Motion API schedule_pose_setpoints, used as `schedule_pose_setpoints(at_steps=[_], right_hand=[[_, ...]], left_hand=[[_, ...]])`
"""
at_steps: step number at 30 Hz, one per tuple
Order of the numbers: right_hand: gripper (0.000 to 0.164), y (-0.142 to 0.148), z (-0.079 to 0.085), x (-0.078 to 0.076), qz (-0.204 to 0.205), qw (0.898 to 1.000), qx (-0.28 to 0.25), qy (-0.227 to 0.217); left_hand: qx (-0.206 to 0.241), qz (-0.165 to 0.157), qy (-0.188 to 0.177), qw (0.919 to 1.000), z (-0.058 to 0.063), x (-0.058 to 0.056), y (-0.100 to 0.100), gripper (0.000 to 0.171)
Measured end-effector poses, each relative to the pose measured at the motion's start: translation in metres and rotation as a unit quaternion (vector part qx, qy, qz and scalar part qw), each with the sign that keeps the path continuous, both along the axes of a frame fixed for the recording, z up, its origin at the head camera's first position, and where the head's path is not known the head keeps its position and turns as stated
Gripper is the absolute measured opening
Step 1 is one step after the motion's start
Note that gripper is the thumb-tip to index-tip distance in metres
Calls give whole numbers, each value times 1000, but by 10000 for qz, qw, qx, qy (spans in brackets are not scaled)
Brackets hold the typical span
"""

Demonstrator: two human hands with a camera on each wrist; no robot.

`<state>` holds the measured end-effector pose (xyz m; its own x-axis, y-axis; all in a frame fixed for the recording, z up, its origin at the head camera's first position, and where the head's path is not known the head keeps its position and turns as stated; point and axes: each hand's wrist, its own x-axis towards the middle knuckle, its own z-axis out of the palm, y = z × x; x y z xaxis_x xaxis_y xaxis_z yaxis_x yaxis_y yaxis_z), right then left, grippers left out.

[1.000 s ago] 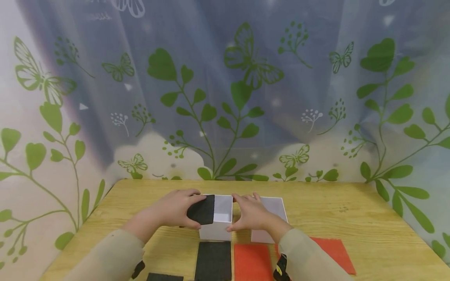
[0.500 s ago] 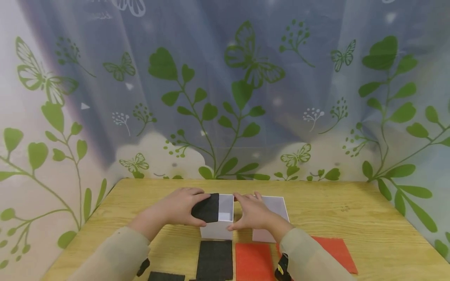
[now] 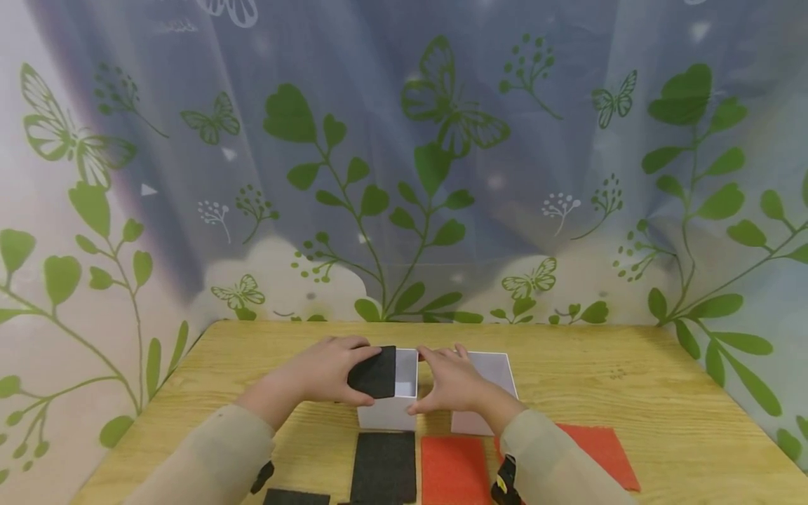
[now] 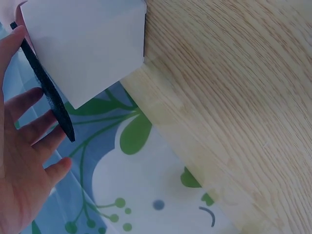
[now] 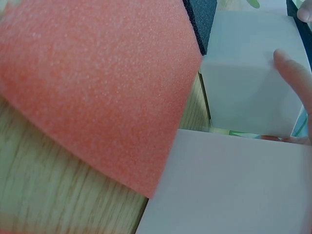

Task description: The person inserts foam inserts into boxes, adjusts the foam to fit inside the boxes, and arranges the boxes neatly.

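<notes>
My left hand (image 3: 318, 370) pinches a black foam sheet (image 3: 377, 373) between thumb and fingers, as its thin edge (image 4: 45, 84) in the left wrist view also shows. The sheet lies across the open top of the left white box (image 3: 386, 415), covering its left part; a strip of the inside shows at the right. My right hand (image 3: 457, 382) holds the right side of this box, thumb by the front corner and fingertips by the back one. A second open white box (image 3: 495, 372) stands just right, partly hidden behind that hand.
In front of the boxes lie a black foam sheet (image 3: 384, 466), a red foam sheet (image 3: 453, 470) and another red sheet (image 3: 600, 452) partly under my right sleeve. One more black sheet (image 3: 297, 497) shows at the bottom edge. A patterned curtain hangs behind the wooden table (image 3: 568, 365).
My left hand has slid the black foam sheet a little to the right over the box, narrowing the uncovered strip. The right hand stays in place.
</notes>
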<state>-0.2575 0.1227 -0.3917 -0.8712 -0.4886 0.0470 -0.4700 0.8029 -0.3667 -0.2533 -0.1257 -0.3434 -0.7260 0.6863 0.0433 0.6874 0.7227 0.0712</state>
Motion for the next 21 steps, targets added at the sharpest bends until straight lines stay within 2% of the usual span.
schedule_pose_setpoints(at_steps=[13, 21], right_hand=[[103, 2, 2, 0, 18, 10000, -24, -32], [103, 1, 2, 2, 47, 10000, 29, -2]], left_hand=[[-28, 28, 65, 10000, -1, -8, 12, 78], [61, -1, -118, 9999, -6, -13, 15, 77]])
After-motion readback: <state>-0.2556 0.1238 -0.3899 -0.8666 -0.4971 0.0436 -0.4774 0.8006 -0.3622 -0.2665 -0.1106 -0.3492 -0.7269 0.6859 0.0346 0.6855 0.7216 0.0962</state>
